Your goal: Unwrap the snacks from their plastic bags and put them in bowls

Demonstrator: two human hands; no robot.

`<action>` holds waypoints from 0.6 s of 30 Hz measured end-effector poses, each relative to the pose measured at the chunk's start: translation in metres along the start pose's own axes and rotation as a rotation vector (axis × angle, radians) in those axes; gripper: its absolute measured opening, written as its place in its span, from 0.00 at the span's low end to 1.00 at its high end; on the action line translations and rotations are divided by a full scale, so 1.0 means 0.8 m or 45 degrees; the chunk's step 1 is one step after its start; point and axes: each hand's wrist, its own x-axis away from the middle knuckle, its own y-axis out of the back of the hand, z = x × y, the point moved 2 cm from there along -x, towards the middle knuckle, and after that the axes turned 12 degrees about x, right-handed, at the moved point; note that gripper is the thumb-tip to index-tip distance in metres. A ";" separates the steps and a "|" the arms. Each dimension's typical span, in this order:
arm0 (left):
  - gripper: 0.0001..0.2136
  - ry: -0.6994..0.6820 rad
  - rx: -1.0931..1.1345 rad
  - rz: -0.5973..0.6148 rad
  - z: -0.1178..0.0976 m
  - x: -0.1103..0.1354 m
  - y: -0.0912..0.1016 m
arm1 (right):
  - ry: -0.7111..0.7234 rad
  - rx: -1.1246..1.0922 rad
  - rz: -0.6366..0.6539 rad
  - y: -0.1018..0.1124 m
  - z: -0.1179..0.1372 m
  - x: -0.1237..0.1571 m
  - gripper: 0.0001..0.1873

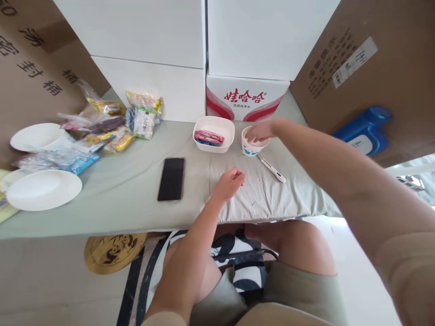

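Note:
My right hand (261,131) reaches down into a white paper cup (250,149) with a blue print. Its fingertips are hidden inside the cup, so I cannot see what they touch. Just below the cup, a white box cutter (273,169) lies on the cloth. My left hand (231,182) rests near the table's front edge with the fingers curled in, and nothing shows in it. Farther back stands a white plastic bowl (229,131) holding pink and blue wrapped packets (210,136).
A black phone (171,179) lies left of my left hand. Several packaged snacks (112,122) and white plates (44,190) crowd the left side. White boxes (249,97) line the back. A cardboard box (384,77) and a blue bottle (369,129) stand at the right.

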 end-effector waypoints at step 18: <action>0.12 -0.134 -0.018 -0.072 0.001 -0.005 -0.028 | 0.244 1.334 0.072 0.092 -0.080 0.125 0.19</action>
